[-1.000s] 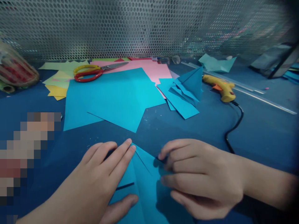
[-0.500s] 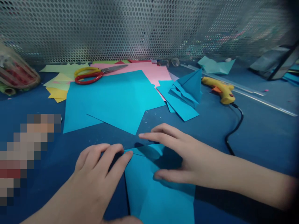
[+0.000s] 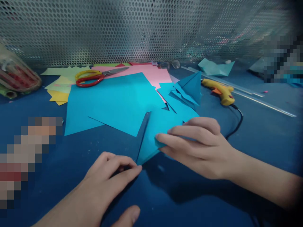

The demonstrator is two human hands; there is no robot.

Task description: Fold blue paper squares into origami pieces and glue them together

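Observation:
My right hand (image 3: 203,148) pinches a sheet of blue paper (image 3: 163,123) between its thumb and fingers. That sheet is tilted up off the table, and its near corner points down towards my left hand (image 3: 106,183). The fingertips of my left hand are at this corner, while its thumb lies apart, nearer to me. Behind the held sheet, a bigger blue paper (image 3: 106,101) lies flat with an angled edge facing me. Folded blue paper pieces (image 3: 189,88) rest beyond my right hand.
Scissors (image 3: 90,78) with red and yellow handles lie on the papers. A yellow glue gun (image 3: 220,91) and clear glue sticks (image 3: 265,104) are at the right. A clear container (image 3: 19,69) stands at the left. Perforated metal (image 3: 118,31) closes off the back.
My right hand has closed on the blue paper and swung it up and away, off the near table area. My left hand has moved slightly right and nearer to me.

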